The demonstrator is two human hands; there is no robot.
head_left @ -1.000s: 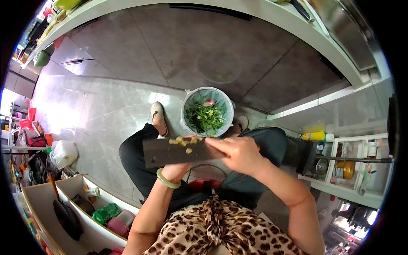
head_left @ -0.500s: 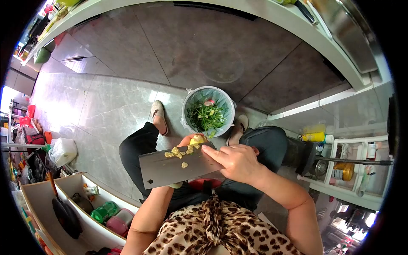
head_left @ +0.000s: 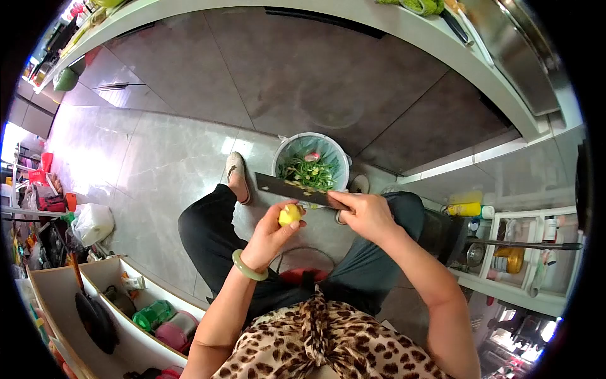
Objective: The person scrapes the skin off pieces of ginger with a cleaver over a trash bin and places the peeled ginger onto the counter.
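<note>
My left hand (head_left: 278,226) is closed around a small peeled yellow root vegetable (head_left: 290,215); whether it is ginger or potato I cannot tell. A pale green bangle (head_left: 249,266) circles that wrist. In my right hand (head_left: 367,216) is a cleaver (head_left: 276,184), its handle hidden by my fingers. The broad blade is tilted and points left, over the near part of a lined bin (head_left: 346,165). Some yellowish bits cling to the blade. Inside the bin lie green leafy scraps (head_left: 306,169) and a small red and white item (head_left: 312,156).
The bin stands on the grey tiled floor (head_left: 164,158) between my feet, before dark cabinet fronts (head_left: 303,76). At lower left is a divided drawer (head_left: 126,297) with a black pan (head_left: 96,322) and bottles. A white rack (head_left: 489,252) with jars is at right.
The cleaver has moved forward from above my lap to the bin and tilted more steeply. Fewer bits show on its blade. My left hand and the yellow root have come out from behind it.
</note>
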